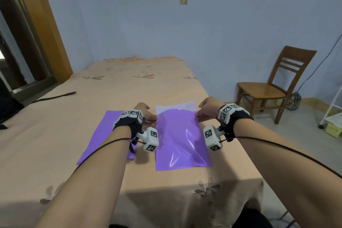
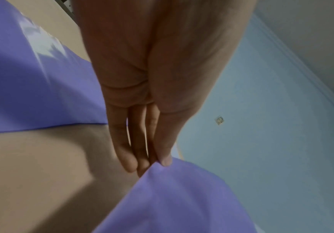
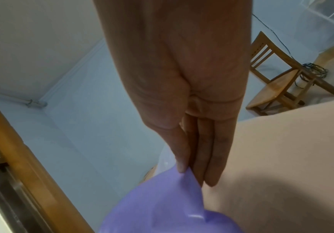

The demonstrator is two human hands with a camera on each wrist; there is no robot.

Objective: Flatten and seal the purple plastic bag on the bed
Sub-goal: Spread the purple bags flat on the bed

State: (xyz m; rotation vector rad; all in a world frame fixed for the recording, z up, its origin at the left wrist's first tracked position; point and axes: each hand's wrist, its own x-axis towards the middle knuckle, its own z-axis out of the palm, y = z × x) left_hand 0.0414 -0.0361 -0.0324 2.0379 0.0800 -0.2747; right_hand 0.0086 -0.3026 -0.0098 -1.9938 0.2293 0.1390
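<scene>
A glossy purple plastic bag (image 1: 180,139) lies puffed up on the peach bedsheet (image 1: 129,87), its pale flap (image 1: 175,106) pointing away from me. My left hand (image 1: 146,114) pinches the bag's left edge near the top; in the left wrist view the thumb and fingers (image 2: 162,160) clamp the purple film (image 2: 172,197). My right hand (image 1: 207,110) pinches the right edge at the same height, thumb against fingers (image 3: 184,170) on the film (image 3: 172,212). A second purple bag (image 1: 103,135) lies flat to the left, partly under my left wrist.
The bed's right edge runs close to my right arm. A wooden chair (image 1: 268,85) stands on the floor at right, with a cable coil (image 1: 294,101) and a white rack (image 1: 333,116) beyond. A dark strap (image 1: 55,96) lies on the bed's left side.
</scene>
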